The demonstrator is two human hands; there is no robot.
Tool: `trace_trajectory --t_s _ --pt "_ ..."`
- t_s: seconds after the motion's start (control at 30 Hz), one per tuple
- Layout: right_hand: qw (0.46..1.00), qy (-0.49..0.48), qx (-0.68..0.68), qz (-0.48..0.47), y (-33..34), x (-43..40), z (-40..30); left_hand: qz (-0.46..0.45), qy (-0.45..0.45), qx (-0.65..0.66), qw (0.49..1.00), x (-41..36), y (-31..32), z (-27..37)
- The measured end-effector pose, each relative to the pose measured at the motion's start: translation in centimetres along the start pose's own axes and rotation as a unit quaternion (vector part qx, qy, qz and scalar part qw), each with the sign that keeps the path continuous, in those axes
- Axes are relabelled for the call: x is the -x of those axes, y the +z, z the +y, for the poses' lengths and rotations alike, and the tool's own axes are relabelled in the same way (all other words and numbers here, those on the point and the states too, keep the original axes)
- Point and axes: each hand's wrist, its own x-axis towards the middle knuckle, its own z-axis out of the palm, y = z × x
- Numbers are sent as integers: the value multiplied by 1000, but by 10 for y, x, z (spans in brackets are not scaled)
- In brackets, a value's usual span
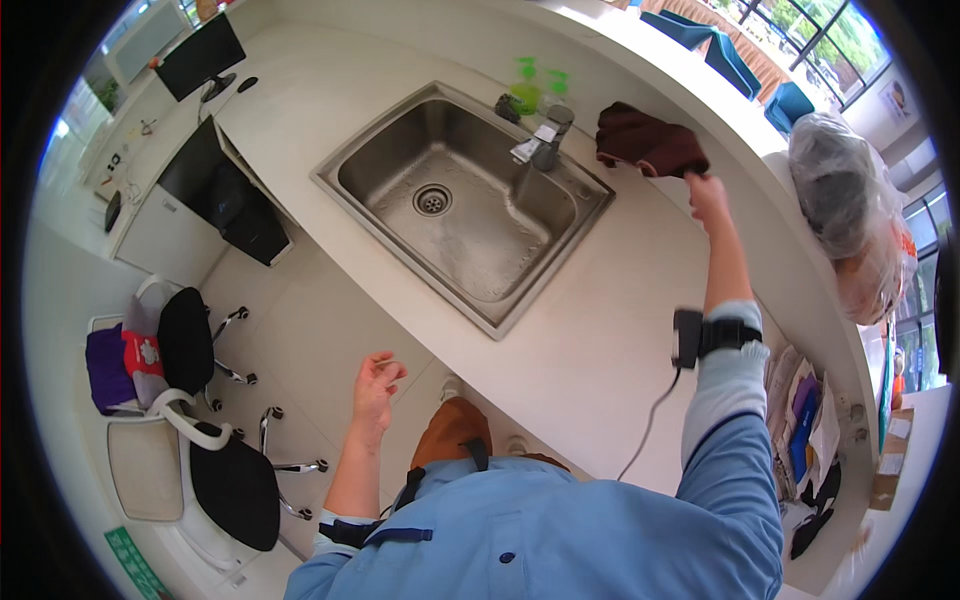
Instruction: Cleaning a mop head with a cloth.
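My right hand [707,197] grips the near right end of a dark maroon cloth [649,140], which lies bunched at the back of the white counter, right of the faucet. My left hand [377,386] is held in the air before the counter's front edge, its fingers loosely curled and apart, holding nothing. Between the hands and farther back is a stainless steel sink [480,247] with wet drops in its basin. A grey faucet [553,139] stands at its back right rim.
Behind the sink stand a green pump bottle [526,94], a clear pump bottle [555,97] and a dark scouring pad [507,109]. Plastic-wrapped items [851,210] sit on the raised ledge at right. Office chairs [232,487] stand at lower left; a monitor [201,57] is at upper left.
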Motion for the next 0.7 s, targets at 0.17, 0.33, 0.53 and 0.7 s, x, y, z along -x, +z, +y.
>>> trace_trajectory --t_s 0.17,0.33,0.53,0.7 --pt "966 -26 -215 -141 80 86 71 -125 -107 -253 953 -60 -27 -27" --pt "952 18 -297 -71 133 224 106 -300 -181 -374 859 -66 -7 -51" --pt "946 59 -149 -280 150 376 130 -415 -246 -299 824 -36 26 -101" --pt "961 182 -32 -204 172 473 289 -368 -282 -310 830 18 53 -120"
